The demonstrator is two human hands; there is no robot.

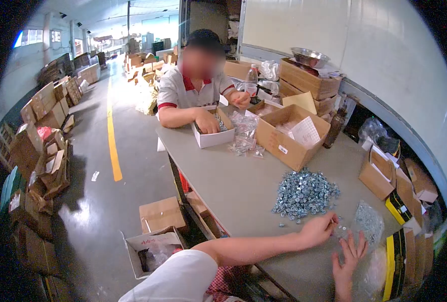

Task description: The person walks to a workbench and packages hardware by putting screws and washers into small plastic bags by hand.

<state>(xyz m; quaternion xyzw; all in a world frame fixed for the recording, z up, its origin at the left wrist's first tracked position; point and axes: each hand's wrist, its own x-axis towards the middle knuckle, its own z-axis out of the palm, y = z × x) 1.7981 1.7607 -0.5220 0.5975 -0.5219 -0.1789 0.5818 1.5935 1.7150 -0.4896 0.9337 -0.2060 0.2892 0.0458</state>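
My left hand (318, 230) reaches across the grey table, its fingers pinched together just in front of a heap of small shiny metal fasteners (305, 194). What the fingertips hold is too small to make out. A tiny pale piece (344, 228) lies by them, perhaps in clear plastic. My right hand (348, 259) is palm down with its fingers spread, close to the left fingertips. Beyond its fingers lies a clear plastic bag (368, 223) of small parts.
Opposite, a co-worker (196, 83) has one hand in a white box (214, 138) of metal parts. Small clear bags (244, 133) and a cardboard box (289, 143) sit alongside. Cartons (377, 173) line the right edge. An open box (153, 246) stands below the table's left edge.
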